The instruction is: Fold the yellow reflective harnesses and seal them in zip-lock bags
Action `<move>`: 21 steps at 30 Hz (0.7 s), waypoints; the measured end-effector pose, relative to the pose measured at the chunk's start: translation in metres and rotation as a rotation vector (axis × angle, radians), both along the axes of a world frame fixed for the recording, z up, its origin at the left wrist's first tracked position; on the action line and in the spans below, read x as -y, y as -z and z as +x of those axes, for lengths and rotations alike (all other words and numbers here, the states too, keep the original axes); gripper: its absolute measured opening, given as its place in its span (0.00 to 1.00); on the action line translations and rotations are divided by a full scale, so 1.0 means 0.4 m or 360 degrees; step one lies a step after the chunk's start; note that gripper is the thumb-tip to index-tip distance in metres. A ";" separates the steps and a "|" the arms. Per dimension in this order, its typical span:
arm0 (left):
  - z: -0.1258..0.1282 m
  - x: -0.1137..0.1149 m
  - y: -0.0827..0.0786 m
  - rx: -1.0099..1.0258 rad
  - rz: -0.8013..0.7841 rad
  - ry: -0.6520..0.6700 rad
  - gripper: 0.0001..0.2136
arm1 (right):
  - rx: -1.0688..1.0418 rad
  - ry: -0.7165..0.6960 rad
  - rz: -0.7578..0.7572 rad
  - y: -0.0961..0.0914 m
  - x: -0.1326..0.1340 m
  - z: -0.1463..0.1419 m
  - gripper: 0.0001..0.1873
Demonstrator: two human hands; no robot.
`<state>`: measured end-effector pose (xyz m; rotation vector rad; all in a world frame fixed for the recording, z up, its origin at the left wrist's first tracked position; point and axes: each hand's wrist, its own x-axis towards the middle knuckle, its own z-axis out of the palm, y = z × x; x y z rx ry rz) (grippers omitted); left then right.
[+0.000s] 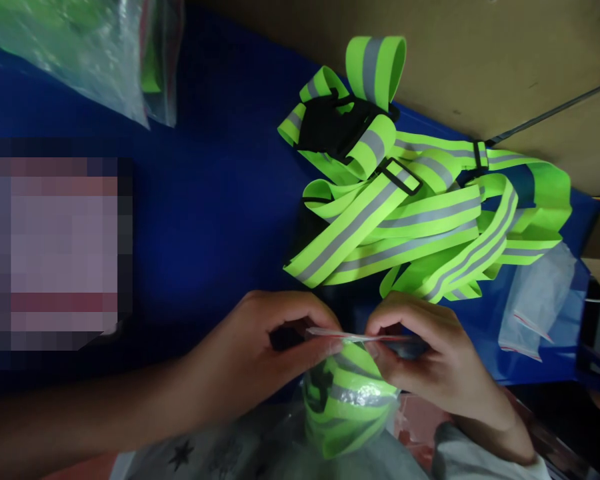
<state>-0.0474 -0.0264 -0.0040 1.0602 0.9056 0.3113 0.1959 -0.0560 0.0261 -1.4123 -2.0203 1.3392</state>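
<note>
My left hand [285,347] and my right hand [420,347] pinch the top edge of a clear zip bag [353,335] between thumbs and forefingers. Inside the bag sits a folded neon-yellow reflective strap [355,407] with grey stripes, and a dark piece shows through the plastic at its left. The bag hangs below my fingers, over the near edge of the table. Just beyond my hands lies a loose heap of the same reflective straps [395,220], with a black buckle [333,127] and a black slider [400,177] on them.
The straps lie on a blue table [215,180]. Zip bags [537,303] lie at the right; a large plastic bag with green contents [95,53] stands at upper left. Cardboard [505,53] borders the far side. A pixelated patch hides something at left.
</note>
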 end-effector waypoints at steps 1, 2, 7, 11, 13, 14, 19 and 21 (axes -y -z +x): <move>0.001 -0.001 0.000 -0.0008 0.0002 0.0005 0.09 | -0.0002 0.0001 0.0019 0.000 0.000 -0.004 0.10; 0.002 -0.002 0.000 -0.0017 0.0000 0.0008 0.09 | -0.0004 0.0006 0.0036 0.001 -0.001 -0.007 0.10; 0.007 -0.001 -0.002 -0.0039 0.0019 0.0020 0.09 | 0.0015 0.0031 0.0040 0.002 -0.003 -0.009 0.10; 0.005 0.010 0.005 -0.0021 0.0188 -0.0075 0.06 | 0.0040 0.0041 0.0045 -0.001 -0.004 -0.008 0.10; 0.004 0.016 0.010 -0.0021 0.0278 -0.0083 0.06 | 0.0031 0.0018 0.0057 0.000 -0.003 -0.011 0.11; 0.003 0.019 0.013 -0.0019 0.0308 -0.0075 0.06 | 0.0022 0.0003 0.0062 0.002 -0.002 -0.013 0.11; 0.000 0.024 0.020 0.0056 0.0464 -0.0078 0.05 | -0.0053 0.0023 0.0067 0.010 0.003 -0.020 0.10; 0.000 0.024 0.021 0.0091 0.0522 -0.0087 0.05 | -0.0095 0.0026 0.0045 0.011 0.003 -0.021 0.10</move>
